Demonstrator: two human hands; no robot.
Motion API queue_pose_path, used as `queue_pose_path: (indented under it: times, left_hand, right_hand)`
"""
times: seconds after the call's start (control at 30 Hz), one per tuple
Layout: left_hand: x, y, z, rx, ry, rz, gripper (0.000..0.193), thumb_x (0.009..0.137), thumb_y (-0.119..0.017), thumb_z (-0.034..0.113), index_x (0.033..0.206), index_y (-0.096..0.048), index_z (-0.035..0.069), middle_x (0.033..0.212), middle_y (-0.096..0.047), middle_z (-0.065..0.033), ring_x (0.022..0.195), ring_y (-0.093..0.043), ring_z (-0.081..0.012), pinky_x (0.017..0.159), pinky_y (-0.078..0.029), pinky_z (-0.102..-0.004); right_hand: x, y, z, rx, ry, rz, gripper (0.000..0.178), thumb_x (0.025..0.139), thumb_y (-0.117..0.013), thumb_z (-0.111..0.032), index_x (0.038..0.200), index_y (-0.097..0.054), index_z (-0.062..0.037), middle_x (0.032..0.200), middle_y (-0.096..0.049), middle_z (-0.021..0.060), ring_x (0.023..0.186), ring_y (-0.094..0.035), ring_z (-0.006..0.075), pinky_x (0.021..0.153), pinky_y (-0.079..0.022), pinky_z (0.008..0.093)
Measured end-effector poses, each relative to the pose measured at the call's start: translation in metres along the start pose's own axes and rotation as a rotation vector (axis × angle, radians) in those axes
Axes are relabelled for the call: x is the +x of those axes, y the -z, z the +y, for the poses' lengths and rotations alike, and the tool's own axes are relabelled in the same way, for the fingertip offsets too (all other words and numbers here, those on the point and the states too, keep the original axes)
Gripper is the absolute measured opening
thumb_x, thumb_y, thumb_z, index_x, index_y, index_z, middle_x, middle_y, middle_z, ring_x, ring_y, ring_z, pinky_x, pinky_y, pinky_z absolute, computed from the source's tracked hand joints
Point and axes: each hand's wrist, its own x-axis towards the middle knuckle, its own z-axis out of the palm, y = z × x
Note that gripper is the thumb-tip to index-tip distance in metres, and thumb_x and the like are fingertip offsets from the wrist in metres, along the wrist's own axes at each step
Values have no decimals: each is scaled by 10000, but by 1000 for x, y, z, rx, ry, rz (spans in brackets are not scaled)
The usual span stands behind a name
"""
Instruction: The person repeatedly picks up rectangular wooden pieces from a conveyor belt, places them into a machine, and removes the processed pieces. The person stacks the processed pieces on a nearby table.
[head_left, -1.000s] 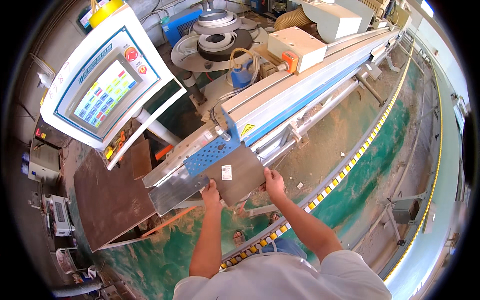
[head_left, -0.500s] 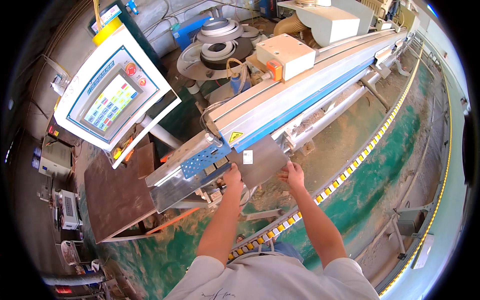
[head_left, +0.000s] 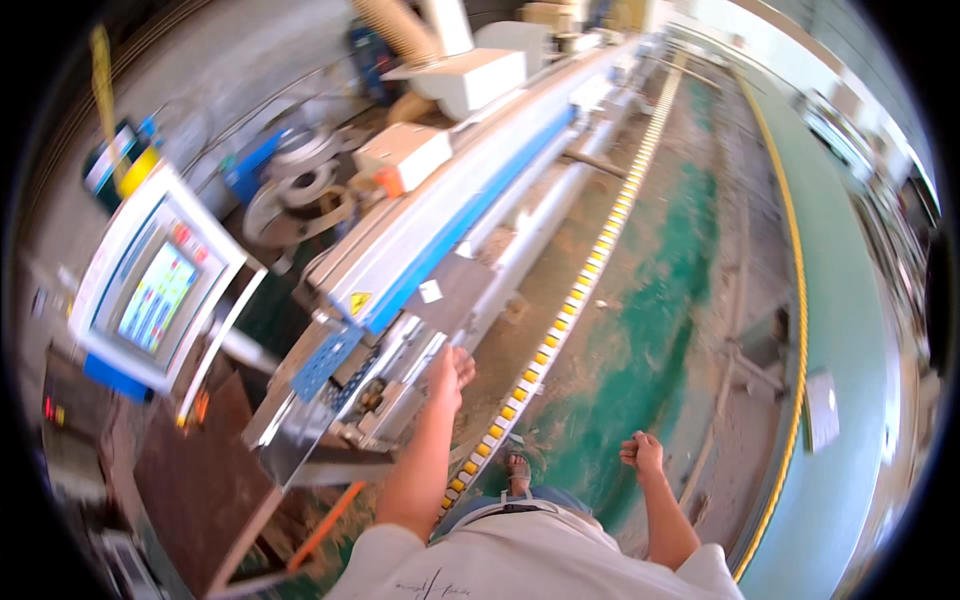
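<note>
A flat dark grey-brown panel (head_left: pixel 455 287) with a white label (head_left: pixel 430 291) lies in the feed side of the long machine (head_left: pixel 480 175), against its blue strip. My left hand (head_left: pixel 452 375) hovers just below the panel's near edge, apart from it. Its fingers are loosely stretched and hold nothing. Out to the right, over the green floor, my right hand (head_left: pixel 643 452) hangs with the fingers curled in and nothing visible in them. Motion blurs the scene somewhat.
A control box (head_left: pixel 150 290) with a lit screen stands at the left. Beyond it sit rolls of edge band (head_left: pixel 300 190). A yellow-and-white roller track (head_left: pixel 560 345) runs along the machine. At the right is a pale green bench (head_left: pixel 850 330) with a yellow chain-like edge.
Both hands have come off the panel, which now sits farther along the machine. My right hand has swung right and curled. The view has turned to the right.
</note>
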Motion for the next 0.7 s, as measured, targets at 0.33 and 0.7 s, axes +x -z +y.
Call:
queue_pose_path:
  times: [0.33, 0.7]
  left_hand:
    - [-199, 18, -214, 709, 332, -716, 379, 997, -592, 388, 1021, -664, 16, 875, -731, -98, 778, -689, -167, 675, -532, -269]
    - [-211, 292, -345, 743, 790, -244, 435, 921, -688, 391, 991, -640, -36, 846, -680, -149, 753, -673, -314, 761, -565, -454]
  right_hand:
    - [-127, 144, 126, -158, -40, 280, 327, 974, -610, -297, 1056, -666, 15, 874, -709, 105, 663, -694, 197, 603, -578, 336]
    - [-290, 296, 155, 28, 154, 785, 544, 894, -600, -31, 1416, -450, 4, 995, -700, 139, 719, -692, 205, 574, -554, 321]
